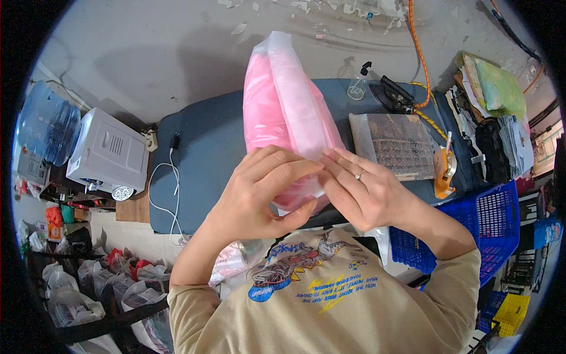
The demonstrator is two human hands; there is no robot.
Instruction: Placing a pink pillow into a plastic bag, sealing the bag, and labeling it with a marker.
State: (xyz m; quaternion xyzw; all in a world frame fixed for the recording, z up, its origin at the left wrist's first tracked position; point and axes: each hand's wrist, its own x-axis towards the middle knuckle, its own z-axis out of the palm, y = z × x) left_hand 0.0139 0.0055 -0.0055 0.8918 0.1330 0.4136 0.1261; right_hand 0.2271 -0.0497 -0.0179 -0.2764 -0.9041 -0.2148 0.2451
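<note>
A clear plastic bag (pixel 305 110) of folded pink cloth (pixel 265 101) lies lengthwise before me on a blue-grey padded ironing table (pixel 203 132). A whitish plastic fold runs along its top. My left hand (pixel 269 190) curves around the bag's near end, thumb and forefinger bent with a gap between them. My right hand (pixel 365 190), wearing a ring, grips the same end from the right, its fingers close together and its thumb hidden. The fingertips of both hands come close together over the plastic.
Right of the bag are a wrapped patterned cloth (pixel 398 146), a tape dispenser (pixel 444 170), an iron (pixel 393 95) and a spray bottle (pixel 356 84). Folded clothes (pixel 491 119) are stacked far right, above a blue basket (pixel 495 221). A white cable (pixel 174 190) lies left, near a water dispenser (pixel 110 150).
</note>
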